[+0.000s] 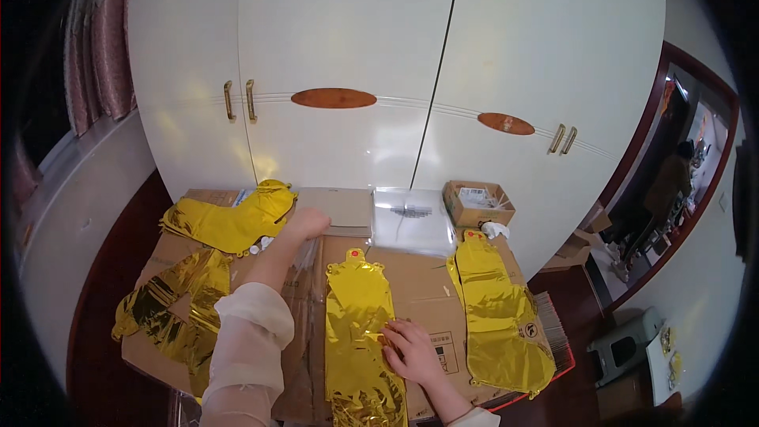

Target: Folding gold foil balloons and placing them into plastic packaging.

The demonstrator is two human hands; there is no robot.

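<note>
A flat gold foil balloon [358, 300] with a red dot on its top tab lies lengthwise in front of me. My right hand [413, 352] rests on its right edge, fingers stretched out and apart. At the far side, my left hand [311, 224] is beside the near left corner of a stack of greyish card sheets [345, 207]; its fingertips are hidden. More gold foil balloons lie around: one at the back left [229, 220], a creased one at the near left [178, 308], and one on the right [502, 312]. Small white round pieces [259, 246] are next to my left forearm.
Brown cardboard [427, 289] covers the work surface. Clear plastic bags [407, 225] are stacked at the back, beside a small open cardboard box [479, 204] and crumpled white tissue [496, 229]. A white wardrobe [340, 39] stands behind. A grey stool [624, 348] is on the floor at right.
</note>
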